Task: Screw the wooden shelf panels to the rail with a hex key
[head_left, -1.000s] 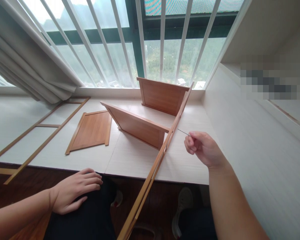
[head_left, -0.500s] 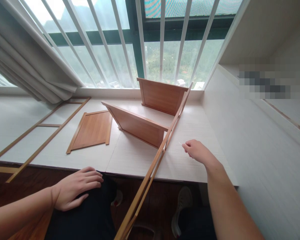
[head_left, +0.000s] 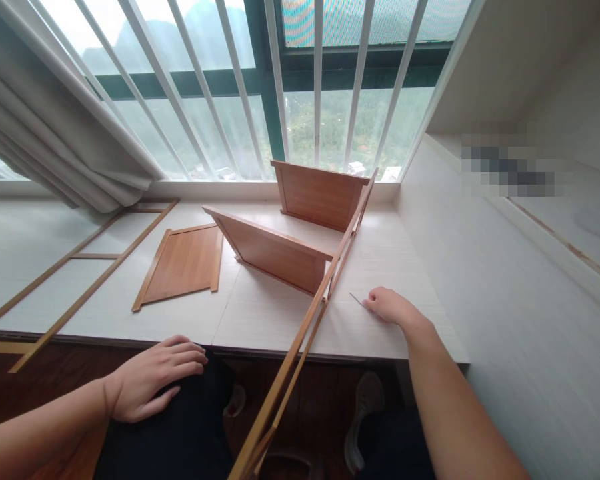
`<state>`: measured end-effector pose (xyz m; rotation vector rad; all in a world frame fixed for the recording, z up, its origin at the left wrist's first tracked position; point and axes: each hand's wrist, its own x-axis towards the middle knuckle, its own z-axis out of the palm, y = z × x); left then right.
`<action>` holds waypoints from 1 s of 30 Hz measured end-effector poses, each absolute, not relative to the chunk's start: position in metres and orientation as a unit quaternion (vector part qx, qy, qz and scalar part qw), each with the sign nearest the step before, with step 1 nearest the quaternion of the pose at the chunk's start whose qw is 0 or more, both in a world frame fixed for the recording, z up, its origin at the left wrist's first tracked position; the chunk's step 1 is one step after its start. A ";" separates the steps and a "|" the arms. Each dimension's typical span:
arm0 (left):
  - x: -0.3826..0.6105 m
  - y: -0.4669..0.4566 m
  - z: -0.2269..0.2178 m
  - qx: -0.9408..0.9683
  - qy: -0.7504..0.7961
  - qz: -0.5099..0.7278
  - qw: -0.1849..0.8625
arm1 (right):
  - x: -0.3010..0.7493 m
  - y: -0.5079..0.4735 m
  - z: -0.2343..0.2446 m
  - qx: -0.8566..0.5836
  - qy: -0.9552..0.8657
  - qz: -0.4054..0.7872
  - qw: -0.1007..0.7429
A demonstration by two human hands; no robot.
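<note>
My right hand [head_left: 393, 308] is closed around a thin metal rod [head_left: 356, 299], which sticks out to the left just above the white ledge or touching it; I cannot tell which. What lies inside the fist is hidden. Left of that hand, a long wooden ladder-like frame [head_left: 300, 333] runs from the ledge down past its front edge. Two wooden panels, a nearer one [head_left: 280, 250] and a farther one [head_left: 323, 197], stand on edge and meet this frame. My left hand [head_left: 160, 377] lies flat on my dark-clothed thigh, fingers stretched, holding nothing.
A third wooden panel [head_left: 180, 263] lies flat on the white ledge [head_left: 250, 313]. Another ladder-like frame [head_left: 95, 280] lies at the left, overhanging the front edge. Behind are a barred window [head_left: 230, 127] and grey curtain [head_left: 70, 113]. A white wall [head_left: 460, 253] bounds the right.
The metal rod now shows longer and points up-left from my right hand, which has shifted slightly. My left hand and the wooden parts stay in place; the view has tilted slightly.
</note>
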<state>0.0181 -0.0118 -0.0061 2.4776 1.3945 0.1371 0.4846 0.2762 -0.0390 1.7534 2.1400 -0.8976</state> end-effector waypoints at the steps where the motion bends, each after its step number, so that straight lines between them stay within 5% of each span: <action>1: 0.016 -0.010 -0.005 0.864 0.475 0.051 0.159 | 0.486 0.276 -0.040 0.607 0.729 -0.296 0.112; 8: 0.011 -0.007 -0.005 0.860 0.475 0.060 0.179 | 0.469 0.273 -0.050 0.615 0.756 -0.220 0.037; 17: 0.024 -0.009 -0.009 0.732 0.660 0.058 0.160 | 0.438 0.245 -0.065 0.632 0.759 -0.159 0.007; 24: 0.060 -0.026 -0.013 0.708 0.671 0.163 0.150 | 0.420 0.191 -0.068 0.687 0.717 -0.117 0.002; 30: 0.128 -0.044 -0.036 0.706 0.595 0.293 0.249 | 0.412 0.178 -0.069 0.708 0.699 -0.100 -0.002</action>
